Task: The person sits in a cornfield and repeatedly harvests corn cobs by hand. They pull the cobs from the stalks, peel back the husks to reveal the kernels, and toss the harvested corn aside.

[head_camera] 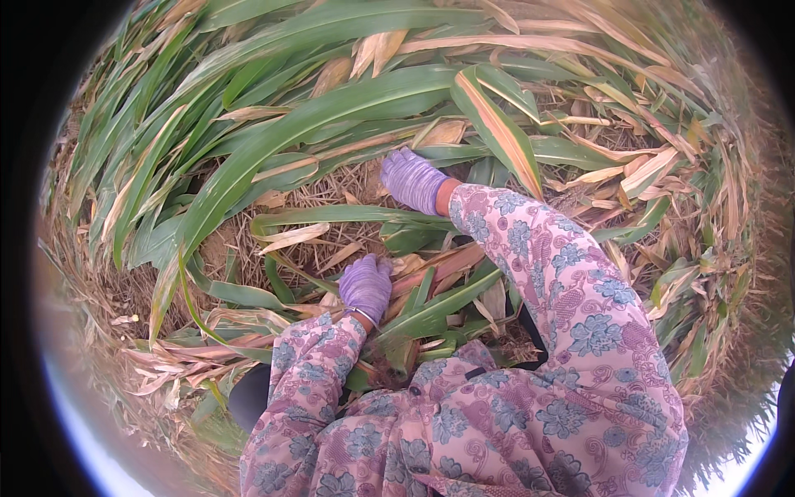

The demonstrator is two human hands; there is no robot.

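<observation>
My left hand (pixel 366 289), in a purple knit glove, rests low over the cut plants, its fingers curled beside dry, pinkish-brown corn husk leaves (pixel 444 267). Farther out, my right hand (pixel 411 181), gloved alike, reaches down among corn leaves at the edge of a patch of straw-strewn soil (pixel 338 186). The fingertips of both hands are hidden, so any grip is unclear. Between the hands runs a narrow green corn leaf (pixel 348 214). Close to my body lies a green leafy bundle (pixel 422 320) with a brown tuft (pixel 397 360) that looks like corn silk.
Long green corn leaves (pixel 298 124) lie in a thick heap beyond my hands. A partly yellowed leaf (pixel 497 127) arches beyond my right forearm. Dry leaves (pixel 652 171) litter the right side, and withered stalks and leaves (pixel 186 357) lie at the left.
</observation>
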